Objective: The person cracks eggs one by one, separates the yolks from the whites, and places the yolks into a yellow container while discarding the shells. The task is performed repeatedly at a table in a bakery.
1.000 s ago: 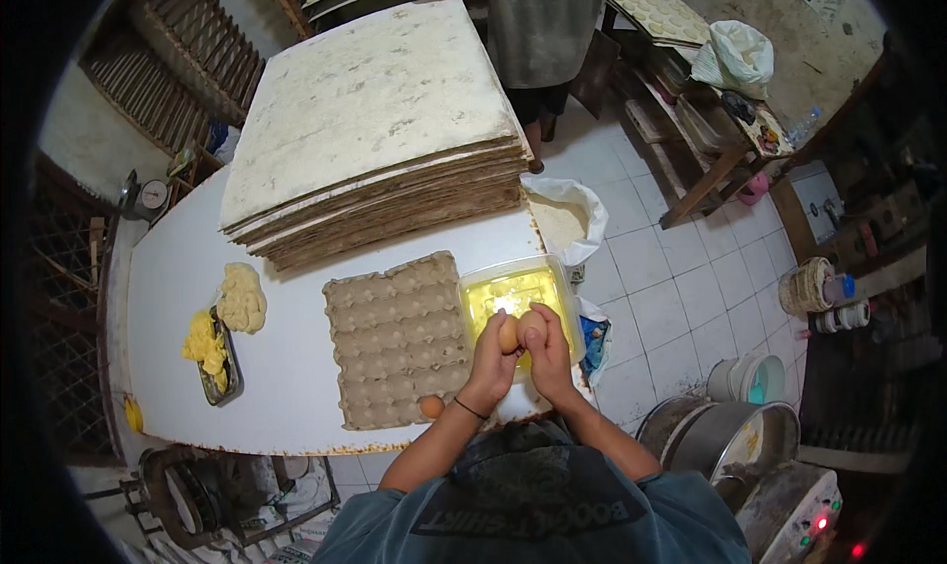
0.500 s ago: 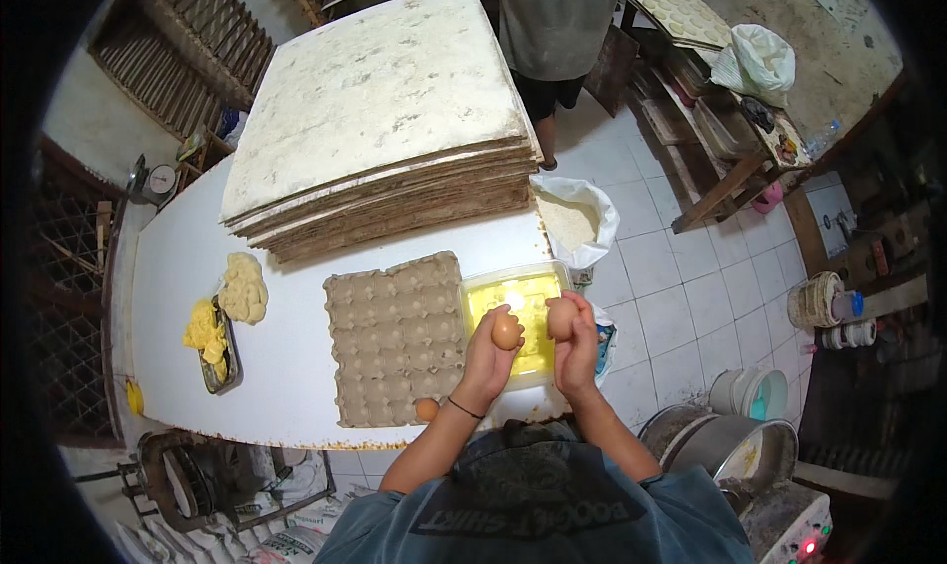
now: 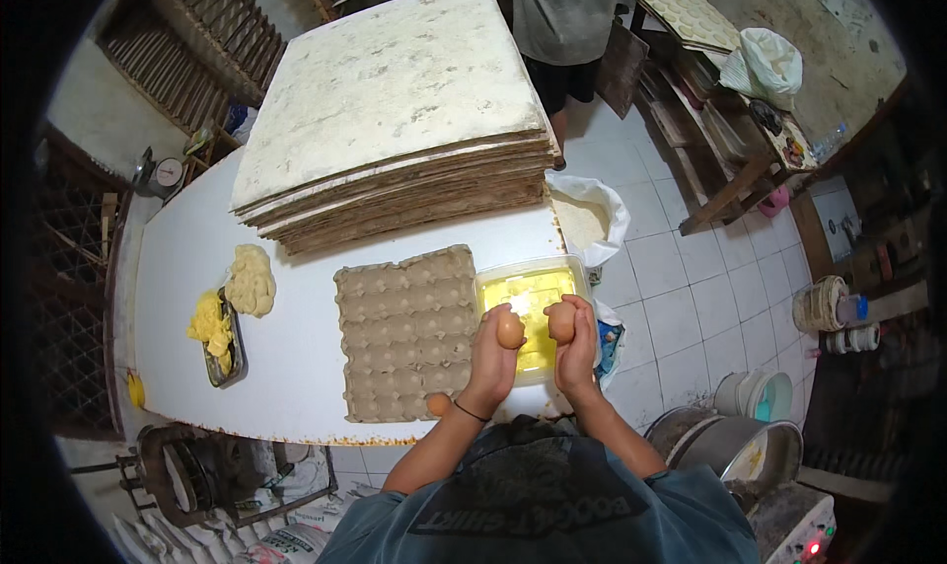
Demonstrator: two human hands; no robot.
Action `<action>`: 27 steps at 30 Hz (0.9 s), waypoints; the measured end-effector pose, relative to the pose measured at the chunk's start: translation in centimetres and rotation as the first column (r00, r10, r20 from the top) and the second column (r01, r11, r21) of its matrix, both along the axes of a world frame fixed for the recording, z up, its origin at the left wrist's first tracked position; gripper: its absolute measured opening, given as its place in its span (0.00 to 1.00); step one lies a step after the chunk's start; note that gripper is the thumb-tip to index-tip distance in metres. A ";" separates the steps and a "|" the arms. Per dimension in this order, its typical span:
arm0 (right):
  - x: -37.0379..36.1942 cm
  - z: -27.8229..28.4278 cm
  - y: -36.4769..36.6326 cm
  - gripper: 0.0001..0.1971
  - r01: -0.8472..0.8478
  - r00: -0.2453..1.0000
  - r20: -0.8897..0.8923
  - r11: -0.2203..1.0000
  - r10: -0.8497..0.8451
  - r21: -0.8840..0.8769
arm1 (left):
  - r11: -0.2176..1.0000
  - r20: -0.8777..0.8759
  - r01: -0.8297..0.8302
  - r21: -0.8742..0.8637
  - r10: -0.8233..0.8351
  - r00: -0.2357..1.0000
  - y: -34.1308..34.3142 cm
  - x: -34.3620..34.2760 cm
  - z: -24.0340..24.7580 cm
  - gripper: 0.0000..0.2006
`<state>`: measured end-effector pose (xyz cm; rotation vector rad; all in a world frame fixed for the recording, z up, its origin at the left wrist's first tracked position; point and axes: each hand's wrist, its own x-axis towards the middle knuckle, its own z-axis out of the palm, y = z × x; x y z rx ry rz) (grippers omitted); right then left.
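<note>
My left hand [image 3: 489, 360] is closed round a brown egg [image 3: 510, 330], and my right hand [image 3: 576, 352] grips a second brown egg [image 3: 561, 322]. The two eggs face each other a short gap apart, above a clear plastic tub [image 3: 534, 265] with yellow liquid [image 3: 523, 290] in it. My hands hide the near part of the tub. Left of it lies a grey cardboard egg tray [image 3: 404, 317]. A single egg [image 3: 439, 404] sits at the tray's near right corner, beside my left wrist.
A tall stack of floured boards [image 3: 395, 100] fills the table's far side. At left are pale dough [image 3: 251, 281] and a dark tray [image 3: 229, 359] with yellow paste [image 3: 209, 319]. An open white sack [image 3: 587, 219] stands past the table's right edge. Another person [image 3: 562, 21] stands beyond the boards.
The eggs have come closer together; the right-hand egg is slightly lower against the tub. The whole view has shifted a little, moving the table and tray rightward in the picture.
</note>
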<state>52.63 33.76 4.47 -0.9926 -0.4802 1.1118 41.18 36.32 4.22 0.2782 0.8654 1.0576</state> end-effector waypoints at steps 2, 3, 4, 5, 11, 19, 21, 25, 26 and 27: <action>-1.1 -0.6 -0.1 0.16 -0.072 0.941 0.327 0.996 0.088 -0.060 | 0.993 -0.034 0.042 0.112 -0.039 0.999 -0.5 0.8 0.2 0.14; -1.4 -0.5 -0.2 0.15 -0.069 0.948 0.305 0.993 0.094 -0.092 | 0.994 -0.077 0.017 0.110 -0.009 0.997 -0.6 1.0 0.4 0.14; -1.6 -0.3 -0.1 0.14 -0.065 0.954 0.282 0.991 0.097 -0.119 | 0.993 -0.119 -0.008 0.115 0.022 0.993 -0.5 1.0 0.7 0.13; -1.6 -0.3 0.1 0.13 -0.087 0.963 0.242 0.988 0.116 -0.124 | 0.995 -0.114 0.009 0.101 0.002 0.993 -0.4 0.8 0.8 0.14; -0.7 -1.4 0.3 0.13 -0.104 0.995 -0.010 0.992 0.104 -0.067 | 0.995 -0.112 0.011 0.095 0.000 0.994 -0.3 0.3 0.7 0.14; -1.4 0.2 0.0 0.14 -0.009 0.915 0.396 0.986 0.075 -0.167 | 0.992 -0.147 0.065 0.113 -0.048 0.988 -0.4 0.6 1.4 0.14; -1.3 0.8 0.1 0.14 -0.007 0.939 0.336 0.983 0.070 -0.183 | 0.988 -0.182 0.041 0.148 -0.014 0.983 -0.3 0.2 1.0 0.14; -1.2 -0.9 0.4 0.15 0.008 0.788 0.613 0.994 0.060 -0.106 | 0.966 -0.299 0.115 0.230 -0.042 0.953 -0.4 0.8 1.0 0.15; -1.3 -1.0 0.0 0.16 -0.028 0.780 0.617 0.991 0.106 -0.134 | 0.951 -0.349 0.156 0.268 -0.055 0.936 -0.5 1.1 0.5 0.15; -1.3 -0.9 -0.1 0.16 -0.053 0.830 0.541 0.984 0.138 -0.170 | 0.956 -0.349 0.138 0.260 -0.040 0.936 -0.4 1.1 0.1 0.15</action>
